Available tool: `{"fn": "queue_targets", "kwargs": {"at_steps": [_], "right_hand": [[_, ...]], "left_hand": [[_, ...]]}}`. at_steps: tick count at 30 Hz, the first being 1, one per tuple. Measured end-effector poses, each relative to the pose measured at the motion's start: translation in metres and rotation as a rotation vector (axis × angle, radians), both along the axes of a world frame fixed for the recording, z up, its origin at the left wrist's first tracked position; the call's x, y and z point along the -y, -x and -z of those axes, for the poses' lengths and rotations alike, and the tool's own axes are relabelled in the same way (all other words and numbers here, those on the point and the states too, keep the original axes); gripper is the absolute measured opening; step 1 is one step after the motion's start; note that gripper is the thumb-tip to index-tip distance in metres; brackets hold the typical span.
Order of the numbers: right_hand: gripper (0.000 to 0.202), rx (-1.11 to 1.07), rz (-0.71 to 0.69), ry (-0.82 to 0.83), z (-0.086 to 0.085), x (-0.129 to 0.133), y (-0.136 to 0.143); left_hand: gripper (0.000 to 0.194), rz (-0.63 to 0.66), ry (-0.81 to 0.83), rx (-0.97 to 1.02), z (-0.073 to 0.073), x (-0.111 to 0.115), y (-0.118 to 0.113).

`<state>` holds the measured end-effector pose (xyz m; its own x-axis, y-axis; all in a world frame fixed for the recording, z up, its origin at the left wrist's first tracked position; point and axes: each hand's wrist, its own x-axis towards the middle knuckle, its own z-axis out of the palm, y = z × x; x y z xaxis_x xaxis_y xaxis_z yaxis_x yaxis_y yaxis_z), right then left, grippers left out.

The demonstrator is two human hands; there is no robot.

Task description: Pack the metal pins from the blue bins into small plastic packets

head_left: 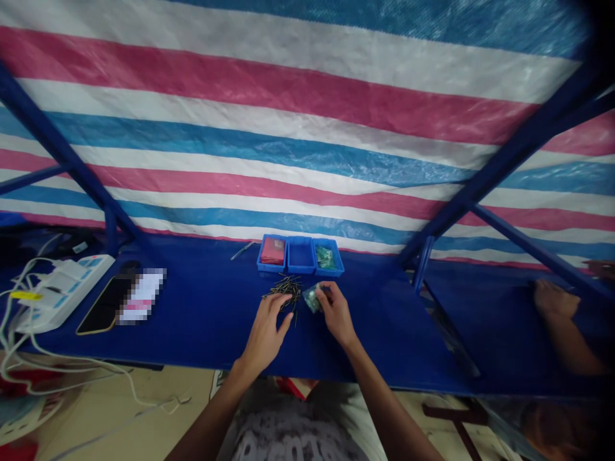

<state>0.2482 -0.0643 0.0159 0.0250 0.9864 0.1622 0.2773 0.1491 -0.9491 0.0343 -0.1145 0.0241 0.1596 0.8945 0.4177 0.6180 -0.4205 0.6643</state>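
My left hand (269, 323) rests at a pile of thin dark metal pieces (287, 289), which look like screws or pins. Its thumb and fingers are apart, and whether a piece lies under the fingertips is hidden. Between the thumb and fingers of my right hand (336, 312) is a small clear plastic bag (312, 298) with a greenish tint. Just behind the pile stand three small blue bins side by side. The left bin (259, 264) holds red packets (273, 250), the middle bin (301, 255) shows its bare bottom, and the right bin (340, 262) holds greenish bags (325, 257).
A pen-like object (243, 250) lies left of the bins. Farther left are a phone (103, 306), a blurred-out paper (141, 296) and a white power strip (67, 291) with cables. Blue frame bars (461, 205) slant beside the blue table (192, 320). Another person's hand (556, 299) is at the far right.
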Motion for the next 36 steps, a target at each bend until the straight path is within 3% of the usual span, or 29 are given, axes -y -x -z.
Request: {"fn": "queue_targets", "kwargs": {"at_steps": [3, 7, 11, 15, 18, 23, 32, 36], "right_hand": [[0.043, -0.219, -0.121, 0.151, 0.0, 0.021, 0.014], [0.041, -0.198, -0.123, 0.15, 0.001, 0.039, 0.017], [0.031, -0.184, -0.084, 0.074, 0.003, 0.047, 0.011], [0.02, -0.188, -0.128, 0.04, 0.005, 0.053, 0.008], [0.02, -0.115, -0.163, -0.009, 0.002, 0.054, 0.008], [0.019, -0.016, -0.238, -0.049, -0.002, 0.052, 0.006], [0.019, -0.018, -0.249, -0.036, 0.001, 0.053, 0.009], [0.021, -0.125, -0.19, 0.007, 0.001, 0.055, 0.009]], "left_hand": [[0.037, 0.103, -0.002, -0.006, 0.002, 0.001, -0.005], [0.017, 0.116, 0.054, 0.089, 0.008, 0.004, -0.009], [0.023, 0.081, 0.237, 0.26, 0.013, 0.005, -0.011], [0.035, 0.036, 0.345, 0.418, 0.018, 0.003, -0.011], [0.031, 0.02, 0.369, 0.49, 0.022, 0.001, -0.009], [0.04, 0.004, 0.425, 0.598, 0.027, -0.002, -0.008], [0.049, -0.03, 0.454, 0.662, 0.024, -0.004, -0.005], [0.048, 0.047, 0.423, 0.619, 0.022, 0.0, -0.006]]}}
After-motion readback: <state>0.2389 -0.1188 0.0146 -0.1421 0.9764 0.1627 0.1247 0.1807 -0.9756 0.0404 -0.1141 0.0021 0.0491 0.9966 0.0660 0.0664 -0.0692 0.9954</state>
